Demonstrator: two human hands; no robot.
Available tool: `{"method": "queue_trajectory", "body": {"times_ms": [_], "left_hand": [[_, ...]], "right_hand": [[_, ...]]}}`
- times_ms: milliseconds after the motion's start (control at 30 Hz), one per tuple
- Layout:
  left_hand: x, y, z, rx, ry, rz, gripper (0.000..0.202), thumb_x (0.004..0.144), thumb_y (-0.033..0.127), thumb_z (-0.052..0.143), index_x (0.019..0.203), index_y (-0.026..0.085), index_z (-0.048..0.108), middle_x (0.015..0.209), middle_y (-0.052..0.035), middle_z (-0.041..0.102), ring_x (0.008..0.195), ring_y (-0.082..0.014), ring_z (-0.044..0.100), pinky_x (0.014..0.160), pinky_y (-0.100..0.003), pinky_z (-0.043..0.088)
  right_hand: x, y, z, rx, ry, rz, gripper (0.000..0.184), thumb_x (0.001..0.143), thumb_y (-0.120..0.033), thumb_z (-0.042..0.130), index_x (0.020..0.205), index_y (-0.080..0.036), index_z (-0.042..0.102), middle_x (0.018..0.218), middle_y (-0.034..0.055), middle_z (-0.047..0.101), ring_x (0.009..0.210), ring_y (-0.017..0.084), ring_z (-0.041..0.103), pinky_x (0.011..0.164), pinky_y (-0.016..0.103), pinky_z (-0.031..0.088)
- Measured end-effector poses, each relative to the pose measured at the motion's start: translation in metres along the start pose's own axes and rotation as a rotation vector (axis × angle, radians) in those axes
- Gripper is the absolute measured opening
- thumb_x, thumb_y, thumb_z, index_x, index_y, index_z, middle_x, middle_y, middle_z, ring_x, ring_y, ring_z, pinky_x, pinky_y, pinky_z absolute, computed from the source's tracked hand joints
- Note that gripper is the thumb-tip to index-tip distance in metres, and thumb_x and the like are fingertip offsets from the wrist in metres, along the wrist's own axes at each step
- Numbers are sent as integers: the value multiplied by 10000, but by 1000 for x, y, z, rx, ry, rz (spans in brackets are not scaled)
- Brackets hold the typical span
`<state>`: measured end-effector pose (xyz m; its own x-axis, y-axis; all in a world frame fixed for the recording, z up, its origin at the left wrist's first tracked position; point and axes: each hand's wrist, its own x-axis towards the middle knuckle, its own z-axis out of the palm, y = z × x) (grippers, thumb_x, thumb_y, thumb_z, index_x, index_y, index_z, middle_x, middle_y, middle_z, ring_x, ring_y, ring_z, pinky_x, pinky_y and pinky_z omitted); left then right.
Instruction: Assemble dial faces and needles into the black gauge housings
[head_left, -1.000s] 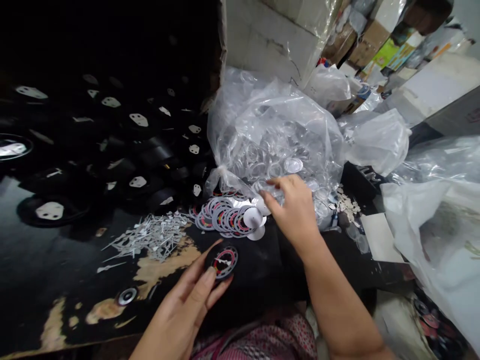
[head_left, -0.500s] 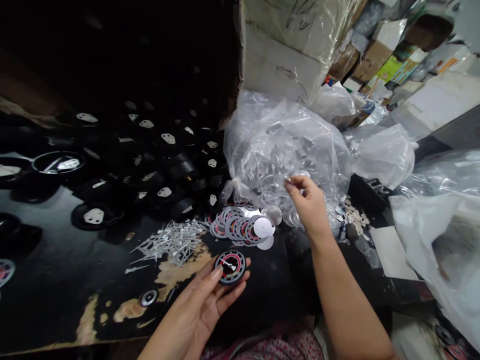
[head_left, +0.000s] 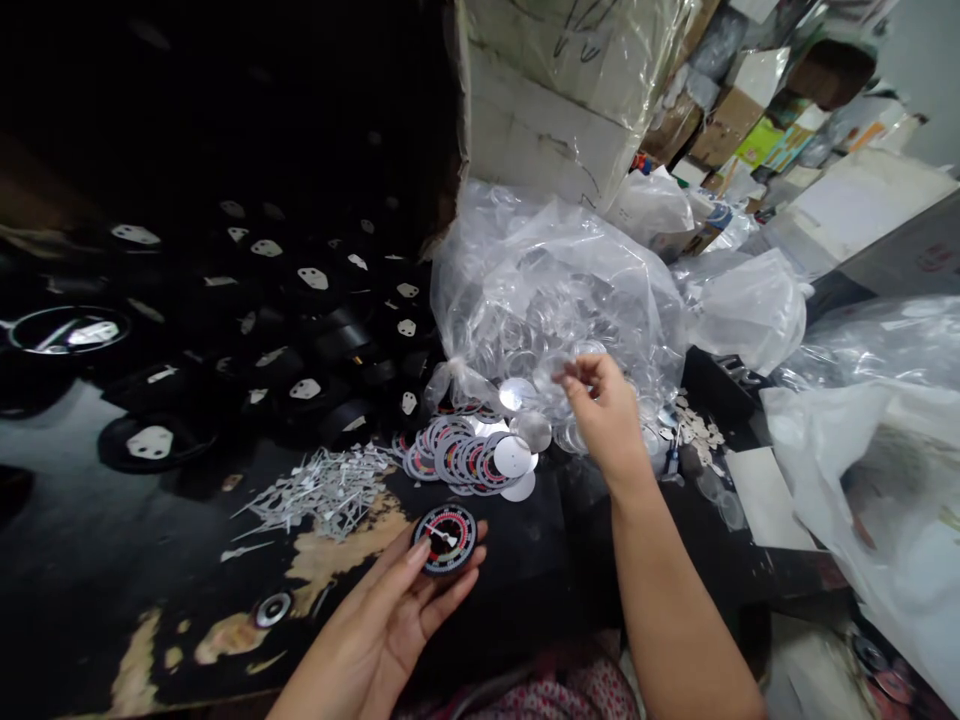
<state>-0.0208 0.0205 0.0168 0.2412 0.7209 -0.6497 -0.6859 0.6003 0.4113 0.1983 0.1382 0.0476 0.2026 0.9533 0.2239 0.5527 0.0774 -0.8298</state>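
The fingers of your right hand (head_left: 607, 415) are pressed together at the tips, pinching what looks like the near edge of a clear disc (head_left: 553, 374), blurred against the bag behind it. Your left hand (head_left: 390, 605) cradles a gauge (head_left: 454, 527) over the near edge of the worktop (head_left: 544, 560), its dial turned up toward you: the thumb presses the near left of the rim and the other fingers curl beneath and around the right side. The gauge should feel rigid and fairly light; take it by the outer rim and underside, since the white needle (head_left: 448, 540) looks thin and probably bends easily. The disc is likely feather-light, stiff, slick and quick to smudge or scratch, so hold it by its edge rather than its face. Just beyond the gauge lies an overlapping spread of printed dial plates (head_left: 448, 460), which look thin and apt to slide over one another. Left of them sits a tangled heap of pale pointers (head_left: 322, 490), probably easy to bend. Behind your right hand bulges the clear plastic bag (head_left: 551, 225), soft and full of more discs; farther left, black cases (head_left: 341, 332) crowd the dark side.
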Motion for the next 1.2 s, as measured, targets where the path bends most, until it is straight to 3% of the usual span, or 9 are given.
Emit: {"method": "queue_trajectory", "body": {"times_ms": [167,300,400,500,633,767,900,1100,1200], "left_hand": [[1,4,1,-57,42,12,294,874,406,697,1031,168,770,1138,-125,776,1117,-290,703,954,-375,587],[1,9,8,-88,67,82,360,900,456,646,1063,156,760,1156,-146,766,1143,-299,689,945,-378,587],[-1,8,13,-69,77,118,326,892,428,670,1084,178,752,1192,-126,757,1134,-283,693,955,-377,579],[-1,2,13,-3,10,186,302,879,424,692,1092,221,760,1227,-93,745,1161,-274,677,969,-372,567],[3,-5,2,181,-33,306,361,840,385,744,1194,313,729,1360,-37,676,1238,-271,628,961,-342,566],[4,-6,-5,398,-62,357,426,840,358,745,1262,341,691,1405,-10,645,1290,-264,591,1027,-346,520],[-3,-4,-1,538,-82,374,418,826,338,757,1242,329,710,1372,4,668,1342,-253,543,1117,-336,423],[-9,2,0,528,-61,379,389,795,299,776,1183,301,749,1307,-32,710,1307,-293,576,1127,-385,413],[-8,5,-5,520,-85,393,401,818,307,753,1218,311,728,1359,-17,676,1332,-273,554,1122,-362,416]], "right_hand": [[-6,4,2,123,-79,48,214,865,-298,565,1037,-174,590,883,56,707,743,171,666,700,344,536],[-27,-14,-1,265,-119,37,211,889,-310,608,1062,-189,608,858,20,694,678,129,638,692,306,550],[-53,-35,3,325,-325,45,244,934,-277,580,1159,-220,651,799,-11,657,613,109,601,651,280,543],[-78,-50,14,180,-508,-73,317,955,-201,540,1236,-268,669,934,23,625,784,136,630,771,315,557],[-92,-53,25,34,-577,-167,354,971,-185,531,1291,-281,648,1212,76,541,1025,158,604,942,348,514],[-88,-56,28,40,-548,-136,219,1001,-333,527,1071,-213,696,1025,45,625,963,161,612,881,307,490],[-90,-59,39,-114,-405,-166,401,1047,-378,337,741,-201,526,685,-7,529,666,143,520,659,283,405],[-94,-54,50,-88,-364,-221,373,1031,-323,307,719,-210,477,672,-4,508,639,139,500,636,279,373],[-89,-53,49,4,-462,-147,362,1027,-397,368,746,-212,500,699,-11,533,663,137,515,638,266,385]]}}
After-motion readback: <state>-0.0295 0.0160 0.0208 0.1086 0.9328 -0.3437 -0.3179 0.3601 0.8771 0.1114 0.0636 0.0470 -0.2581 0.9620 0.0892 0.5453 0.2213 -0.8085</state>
